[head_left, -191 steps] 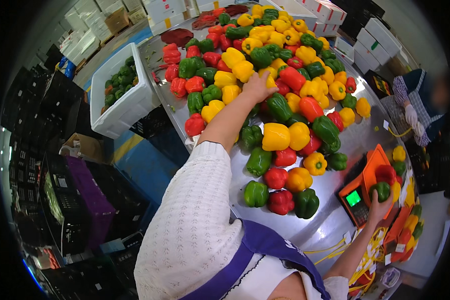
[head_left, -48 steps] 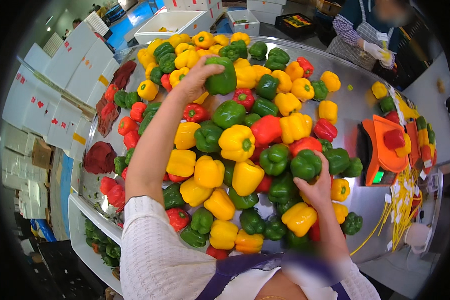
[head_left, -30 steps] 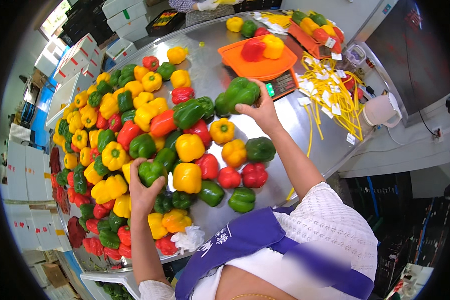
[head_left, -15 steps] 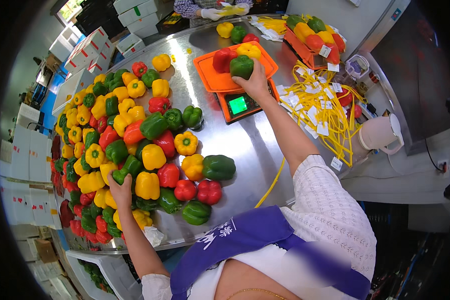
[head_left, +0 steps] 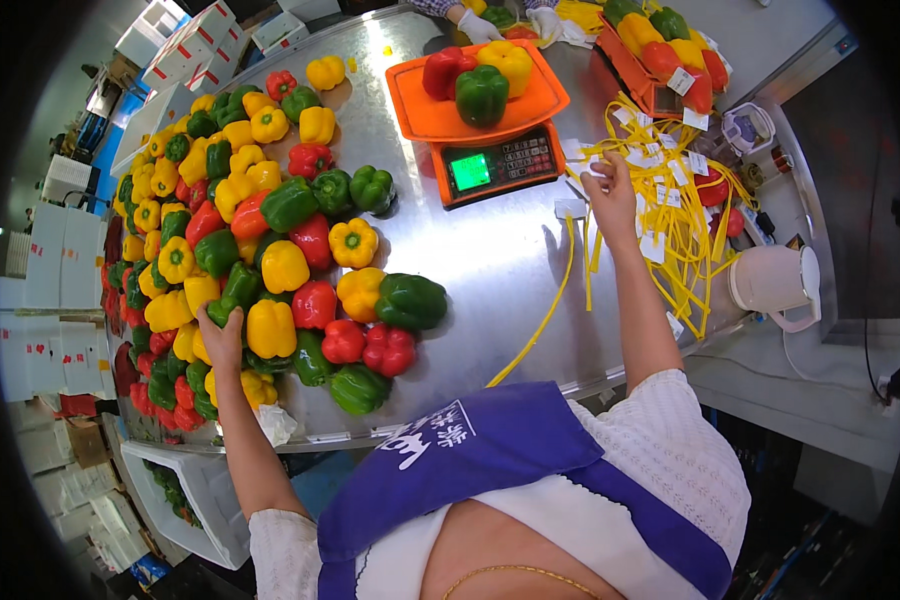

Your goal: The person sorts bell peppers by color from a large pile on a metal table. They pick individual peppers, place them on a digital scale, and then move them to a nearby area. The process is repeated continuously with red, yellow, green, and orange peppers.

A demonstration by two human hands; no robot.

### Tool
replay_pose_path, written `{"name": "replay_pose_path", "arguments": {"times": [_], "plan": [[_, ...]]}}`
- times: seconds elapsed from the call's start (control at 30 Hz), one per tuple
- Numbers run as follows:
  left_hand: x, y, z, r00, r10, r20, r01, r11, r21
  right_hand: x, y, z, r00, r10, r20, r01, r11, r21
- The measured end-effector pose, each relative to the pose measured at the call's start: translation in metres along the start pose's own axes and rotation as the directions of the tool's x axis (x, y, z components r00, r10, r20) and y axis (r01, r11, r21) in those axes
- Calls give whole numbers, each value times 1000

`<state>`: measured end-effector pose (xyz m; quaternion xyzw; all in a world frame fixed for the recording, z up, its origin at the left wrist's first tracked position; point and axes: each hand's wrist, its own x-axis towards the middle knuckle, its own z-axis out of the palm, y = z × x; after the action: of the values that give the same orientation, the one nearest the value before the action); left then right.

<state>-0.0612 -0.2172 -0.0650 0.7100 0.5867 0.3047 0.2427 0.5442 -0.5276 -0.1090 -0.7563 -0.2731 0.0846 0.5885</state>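
My left hand [head_left: 222,338] reaches into a large heap of red, yellow and green bell peppers, its fingers closed round a green bell pepper [head_left: 238,288]. My right hand [head_left: 613,198] is beside the scale, over the yellow straps [head_left: 660,235] with white tags. Its fingers are pinched together; what they hold, if anything, is too small to make out. On the orange tray [head_left: 420,118] of the digital scale [head_left: 505,165] sit a red pepper [head_left: 444,74], a yellow pepper [head_left: 511,66] and a green pepper [head_left: 481,97]. The scale's display glows green.
An orange crate [head_left: 630,80] of tagged peppers stands at the far right. Across the metal table [head_left: 490,260], a co-worker's white-gloved hands [head_left: 480,27] handle peppers. A pale kettle [head_left: 776,280] stands at the right edge. White foam boxes [head_left: 185,500] lie at the left.
My right hand has let go of the green pepper on the scale tray and moved right to the tagged straps. My left hand stays at the heap. The co-worker's hands have come nearer the peppers.
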Motion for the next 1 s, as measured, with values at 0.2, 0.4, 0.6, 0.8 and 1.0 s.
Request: {"name": "replay_pose_path", "arguments": {"times": [0.2,0.4,0.6,0.8,1.0], "plan": [[3,6,2,1000,21,-8,-20,998,55,-16,21,1,997,28,67,-33,997,66],[1,4,3,999,-29,-32,30,999,38,3,-37,43,953,-289,91,294,955,-40],[-5,4,1,998,-57,-31,57,998,1,51,-96,92,789,-603,114,611,753,-246],[-10,-3,4,993,-43,-107,54,994,97,88,-103,125,732,-641,229,670,618,-411],[-20,14,-9,991,-44,-126,62,988,140,88,-94,133,765,-565,311,643,635,-428]]}}
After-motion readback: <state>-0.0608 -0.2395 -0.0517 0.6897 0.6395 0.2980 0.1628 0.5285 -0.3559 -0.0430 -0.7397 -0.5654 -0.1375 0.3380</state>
